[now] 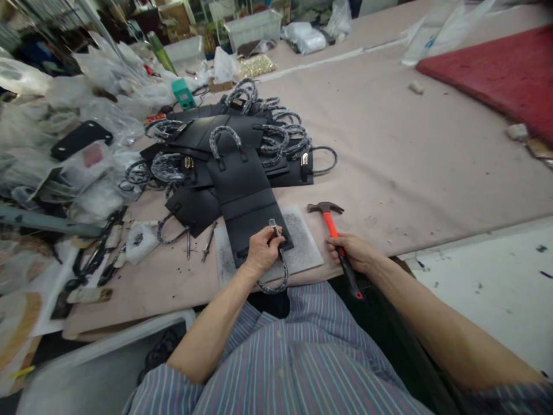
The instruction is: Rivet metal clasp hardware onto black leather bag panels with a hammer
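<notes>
My right hand (351, 252) is wrapped round the red and black handle of a claw hammer (332, 225), its dark head pointing away from me. My left hand (262, 251) is closed on a short metal punch-like tool (273, 225), whose shiny top sticks up; its lower end is hidden by my fingers. Under that hand lies a black bag panel (248, 199) with a rope-like, plastic-wrapped handle (225, 134) at its far end and another loop (283, 275) at the near end. The panel's near part rests on a pale, speckled slab (306, 242).
Several more black panels with looped handles are piled behind (242, 124). Two thin metal tools (209, 242) lie left of the slab, near scissors (113, 248). Plastic bags (99, 109) heap at the left, a red board (501, 69) at the far right. A plastic bin (108, 346) stands below the table edge.
</notes>
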Tool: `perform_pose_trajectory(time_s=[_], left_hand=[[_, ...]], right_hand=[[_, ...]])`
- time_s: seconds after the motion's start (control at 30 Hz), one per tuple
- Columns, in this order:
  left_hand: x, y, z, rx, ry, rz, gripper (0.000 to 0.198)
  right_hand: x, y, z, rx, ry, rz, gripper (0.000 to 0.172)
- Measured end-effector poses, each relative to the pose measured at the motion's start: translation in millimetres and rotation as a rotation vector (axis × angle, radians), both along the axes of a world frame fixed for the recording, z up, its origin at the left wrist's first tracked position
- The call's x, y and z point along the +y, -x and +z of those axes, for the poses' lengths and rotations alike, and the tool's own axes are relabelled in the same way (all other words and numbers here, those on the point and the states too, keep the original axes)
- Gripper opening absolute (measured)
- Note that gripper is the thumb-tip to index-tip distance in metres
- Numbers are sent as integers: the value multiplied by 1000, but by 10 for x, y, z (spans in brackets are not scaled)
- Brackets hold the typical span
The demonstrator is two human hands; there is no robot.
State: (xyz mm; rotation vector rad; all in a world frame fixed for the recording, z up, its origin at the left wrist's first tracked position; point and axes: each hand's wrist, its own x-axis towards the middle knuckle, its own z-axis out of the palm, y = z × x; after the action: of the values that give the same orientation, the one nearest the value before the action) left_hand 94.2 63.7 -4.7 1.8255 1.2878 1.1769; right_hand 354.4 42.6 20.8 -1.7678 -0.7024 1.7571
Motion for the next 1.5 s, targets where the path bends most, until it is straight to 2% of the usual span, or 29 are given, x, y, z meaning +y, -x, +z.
perform_pose_trajectory(time_s=[0.27, 0.47, 0.67, 0.77, 0.83, 0.9, 0.97, 1.03, 1.1, 1.2, 1.23, 1.3, 1.4, 1.43, 1.47, 1.5], left_hand=[[16, 27, -82, 24, -32, -71, 12], [14, 6, -37, 18, -20, -32, 11], [13, 11, -35, 40, -41, -59, 13], [15, 16, -41, 44, -45, -65, 14], [16, 18, -44, 41, -49, -70, 14], [14, 19, -42, 45, -42, -68, 13], [10, 19, -34, 52, -25, -65, 12], [2, 21, -25, 56, -5, -64, 12], [-5, 24, -23, 59, 10, -66, 13], [-5, 32, -33, 79, 21, -60, 13], [-3, 35, -38, 85, 22, -61, 13], [2, 39, -43, 88, 14, -66, 14], [5, 39, -33, 82, -4, -71, 14], [6, 36, -26, 82, -7, -68, 13], [6, 32, -18, 88, -5, -68, 13], [5, 27, -10, 100, 0, -71, 13]], right_hand=[[-35, 102, -90, 88, 30, -170, 12], [-70, 147, -65, 73, 7, -204, 13], [-85, 214, -5, 14, -11, -199, 20], [-99, 261, 181, -49, -86, -195, 24], [-111, 270, 419, -86, -181, -192, 23], [-132, 257, 725, -213, -401, -123, 25], [-174, 242, 1031, -476, -716, 16, 30], [-242, 248, 1256, -779, -978, 176, 33], [-316, 277, 1370, -998, -1074, 345, 32], [-382, 317, 1434, -1209, -1077, 637, 29], [-388, 323, 1461, -1252, -1078, 690, 29], [-394, 329, 1535, -1279, -1140, 647, 32], [-418, 341, 1603, -1222, -1264, 319, 34], [-431, 345, 1596, -1196, -1288, 262, 34], [-442, 347, 1577, -1181, -1292, 271, 34], [-449, 345, 1554, -1174, -1282, 352, 33]])
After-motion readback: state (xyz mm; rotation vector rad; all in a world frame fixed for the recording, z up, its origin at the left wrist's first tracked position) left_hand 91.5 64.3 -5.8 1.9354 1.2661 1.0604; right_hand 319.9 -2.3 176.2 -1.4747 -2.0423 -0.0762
